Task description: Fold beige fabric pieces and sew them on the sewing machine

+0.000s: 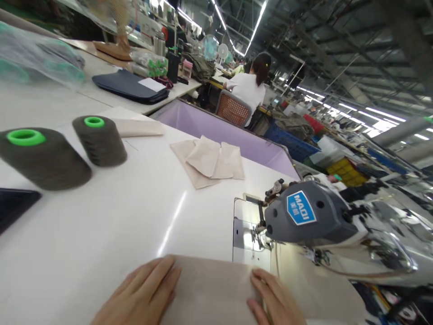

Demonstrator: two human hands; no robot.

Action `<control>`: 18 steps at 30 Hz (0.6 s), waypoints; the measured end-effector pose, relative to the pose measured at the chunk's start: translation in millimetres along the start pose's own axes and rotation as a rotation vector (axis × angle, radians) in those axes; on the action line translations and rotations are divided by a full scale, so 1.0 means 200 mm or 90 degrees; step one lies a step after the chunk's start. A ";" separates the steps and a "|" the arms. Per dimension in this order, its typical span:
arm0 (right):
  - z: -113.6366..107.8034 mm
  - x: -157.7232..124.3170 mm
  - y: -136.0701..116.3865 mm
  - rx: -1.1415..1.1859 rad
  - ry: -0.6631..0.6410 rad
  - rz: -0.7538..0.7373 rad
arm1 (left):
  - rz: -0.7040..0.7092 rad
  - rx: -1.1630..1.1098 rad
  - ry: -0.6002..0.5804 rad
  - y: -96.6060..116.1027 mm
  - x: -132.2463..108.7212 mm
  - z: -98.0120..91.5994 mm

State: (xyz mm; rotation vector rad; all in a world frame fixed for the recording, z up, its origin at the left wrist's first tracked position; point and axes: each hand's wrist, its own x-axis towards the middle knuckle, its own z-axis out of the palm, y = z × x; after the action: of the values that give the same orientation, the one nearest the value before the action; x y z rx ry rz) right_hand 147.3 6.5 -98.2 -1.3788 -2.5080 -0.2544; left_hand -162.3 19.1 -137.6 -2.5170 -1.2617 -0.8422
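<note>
A beige fabric piece (213, 289) lies at the bottom of the view, in front of the sewing machine (314, 216). My left hand (142, 293) holds its left edge, fingers together and bent over it, thumb hidden. On the right side my right hand (275, 300) grips the same piece, with thumb and fingers on the cloth. More beige fabric (314, 275) extends to the right under the machine arm. The needle and presser foot (260, 237) stand just beyond the piece, over the metal needle plate (243, 234).
Several cut beige pieces (209, 160) lie at the table's far edge, before a lilac-lined bin (203, 122). Two dark thread cones (99, 140) and a dark flat device (16, 203) are at left. Behind are navy pieces (128, 85) and a seated person (246, 88).
</note>
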 end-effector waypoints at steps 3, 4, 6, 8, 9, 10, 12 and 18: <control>-0.05 0.02 -0.03 0.003 -0.011 -0.008 | -0.047 -0.001 -0.061 0.05 0.07 -0.08; -0.06 0.03 -0.04 0.002 -0.015 -0.010 | -0.065 -0.008 -0.076 0.06 0.10 -0.11; -0.06 0.04 -0.05 0.001 -0.012 -0.017 | -0.086 -0.033 -0.090 0.09 0.13 -0.13; -0.05 0.04 -0.06 0.009 -0.004 -0.031 | -0.093 -0.056 -0.101 0.10 0.14 -0.13; -0.05 0.04 -0.06 0.018 -0.002 -0.038 | -0.095 -0.061 -0.106 0.10 0.14 -0.13; -0.04 0.04 -0.07 0.030 -0.003 -0.047 | -0.101 -0.062 -0.115 0.09 0.14 -0.12; -0.02 0.04 -0.07 0.051 -0.004 -0.064 | -0.107 -0.050 -0.131 0.08 0.14 -0.13; -0.07 0.06 -0.10 0.068 -0.061 -0.059 | -0.087 0.052 -0.235 0.16 0.27 -0.20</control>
State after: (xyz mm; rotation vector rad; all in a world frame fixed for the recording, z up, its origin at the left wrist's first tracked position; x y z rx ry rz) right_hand 126.4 1.4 -80.9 -1.2635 -2.6256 -0.0715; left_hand -127.9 19.6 -72.8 -2.6241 -1.5549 -0.3452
